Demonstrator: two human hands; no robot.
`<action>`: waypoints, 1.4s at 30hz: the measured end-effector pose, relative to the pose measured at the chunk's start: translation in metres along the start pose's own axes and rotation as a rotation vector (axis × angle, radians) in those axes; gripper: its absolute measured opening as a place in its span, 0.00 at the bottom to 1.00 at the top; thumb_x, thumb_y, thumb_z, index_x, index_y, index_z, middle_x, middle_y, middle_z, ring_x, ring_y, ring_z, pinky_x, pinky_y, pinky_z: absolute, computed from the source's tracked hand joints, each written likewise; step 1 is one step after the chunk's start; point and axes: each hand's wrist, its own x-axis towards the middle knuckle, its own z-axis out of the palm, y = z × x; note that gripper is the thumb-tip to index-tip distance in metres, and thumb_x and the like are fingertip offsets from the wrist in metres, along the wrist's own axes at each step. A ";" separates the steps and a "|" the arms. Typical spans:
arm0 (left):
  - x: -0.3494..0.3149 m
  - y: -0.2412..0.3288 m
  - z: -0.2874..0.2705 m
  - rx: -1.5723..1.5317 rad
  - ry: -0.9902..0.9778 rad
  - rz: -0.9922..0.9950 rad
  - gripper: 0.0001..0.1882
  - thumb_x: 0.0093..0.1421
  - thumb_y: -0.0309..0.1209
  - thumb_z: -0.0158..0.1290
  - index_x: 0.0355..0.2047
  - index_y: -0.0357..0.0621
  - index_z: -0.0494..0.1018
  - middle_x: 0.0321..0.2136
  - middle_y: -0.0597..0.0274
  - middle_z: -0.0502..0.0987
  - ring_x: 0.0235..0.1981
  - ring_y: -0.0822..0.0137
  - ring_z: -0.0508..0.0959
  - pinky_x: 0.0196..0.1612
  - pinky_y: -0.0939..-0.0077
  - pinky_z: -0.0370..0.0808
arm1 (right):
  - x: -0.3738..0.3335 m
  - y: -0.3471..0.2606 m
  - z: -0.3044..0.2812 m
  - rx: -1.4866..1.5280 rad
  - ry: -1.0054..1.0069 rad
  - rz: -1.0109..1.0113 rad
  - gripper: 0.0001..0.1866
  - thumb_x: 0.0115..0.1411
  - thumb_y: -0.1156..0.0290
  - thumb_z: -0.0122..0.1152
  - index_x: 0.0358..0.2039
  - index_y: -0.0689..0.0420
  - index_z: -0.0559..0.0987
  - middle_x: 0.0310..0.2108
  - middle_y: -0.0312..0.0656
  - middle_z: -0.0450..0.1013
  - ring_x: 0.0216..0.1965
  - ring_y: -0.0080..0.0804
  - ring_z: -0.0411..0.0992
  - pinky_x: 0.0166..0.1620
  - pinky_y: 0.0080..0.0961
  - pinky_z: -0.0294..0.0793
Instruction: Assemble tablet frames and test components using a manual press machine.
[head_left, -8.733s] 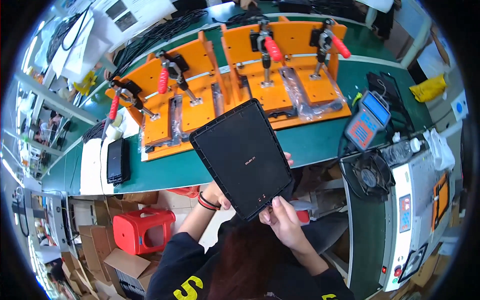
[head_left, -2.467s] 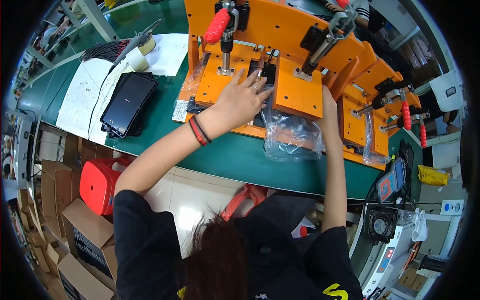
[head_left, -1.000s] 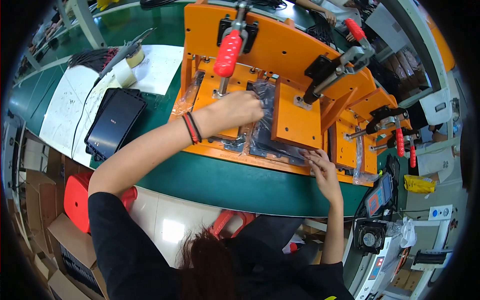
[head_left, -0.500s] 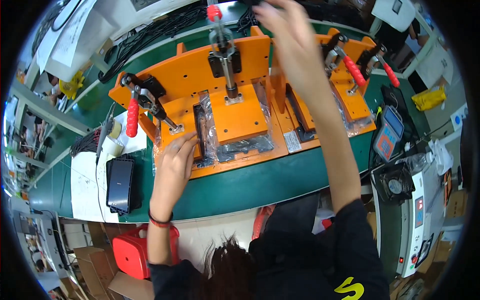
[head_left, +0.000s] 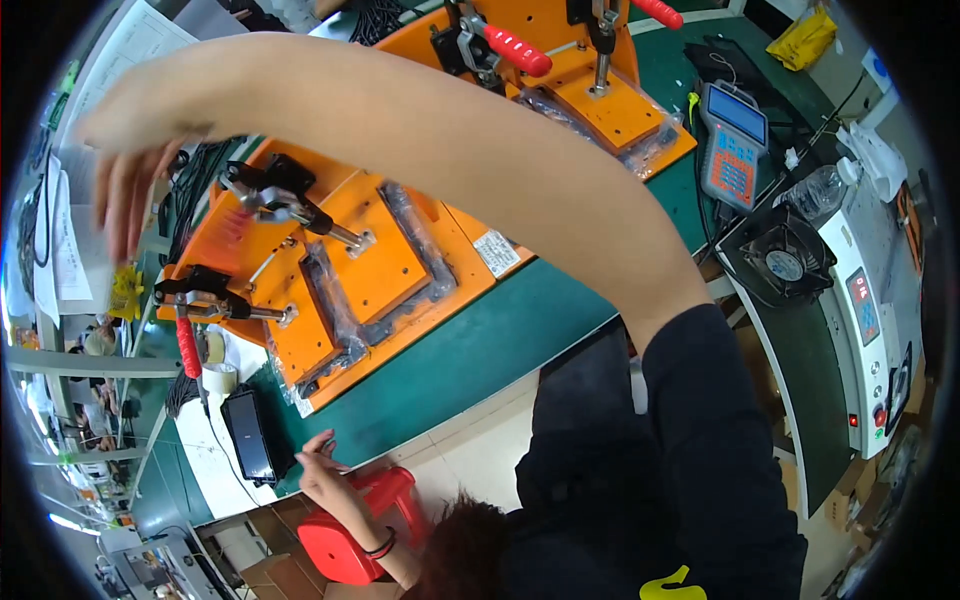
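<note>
My right hand (head_left: 145,130) is stretched across to the far left, fingers loose and hanging with nothing visible in them, though blur softens the detail. My left hand (head_left: 325,478) is near the table edge, fingers relaxed and half curled, also bare.

Under my right forearm is the orange jig (head_left: 465,285). Its right plate (head_left: 345,275) and left plate (head_left: 297,335) lie down, with dark parts and clear film (head_left: 440,270) showing at their edges, so I'd judge both places filled. Each clamp's rod meets its plate. The left clamp's red handle (head_left: 187,347) hangs down; the other red handle (head_left: 237,228) is smeared, so I can't tell whether that clamp is locked.

Apart from the jig, a dark panel (head_left: 250,438) rests by the white paper (head_left: 205,450), outside any clamp. Farther right is the second jig (head_left: 610,105), partly hidden by my arm.
</note>
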 end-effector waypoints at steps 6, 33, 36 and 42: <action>0.023 0.021 0.028 -0.209 -0.069 -0.009 0.29 0.67 0.47 0.29 0.16 0.39 0.62 0.35 0.51 0.74 0.40 0.64 0.71 0.47 0.69 0.64 | -0.033 -0.013 0.023 -0.982 0.012 -0.153 0.15 0.53 0.63 0.51 0.36 0.54 0.81 0.39 0.45 0.75 0.46 0.41 0.69 0.53 0.48 0.56; -0.132 -0.048 0.388 -0.640 -1.713 0.227 0.09 0.53 0.18 0.53 0.36 0.32 0.72 0.36 0.53 0.75 0.38 0.68 0.75 0.42 0.79 0.71 | -0.488 -0.004 0.059 -0.858 0.773 0.215 0.17 0.53 0.66 0.53 0.43 0.58 0.74 0.36 0.45 0.72 0.41 0.41 0.70 0.47 0.35 0.69; -0.204 0.116 0.386 -0.229 -2.090 0.567 0.04 0.56 0.19 0.50 0.30 0.30 0.74 0.34 0.53 0.77 0.34 0.68 0.77 0.40 0.79 0.72 | -0.612 -0.121 0.132 -1.306 1.355 0.792 0.13 0.57 0.66 0.51 0.40 0.57 0.76 0.37 0.44 0.73 0.39 0.38 0.71 0.43 0.33 0.69; -0.241 0.145 0.433 -0.022 -2.397 0.628 0.20 0.66 0.34 0.40 0.27 0.31 0.73 0.26 0.58 0.79 0.26 0.75 0.73 0.33 0.82 0.69 | -0.707 -0.236 0.371 -1.867 2.713 1.044 0.09 0.57 0.79 0.43 0.36 0.65 0.72 0.30 0.47 0.74 0.35 0.36 0.75 0.39 0.29 0.72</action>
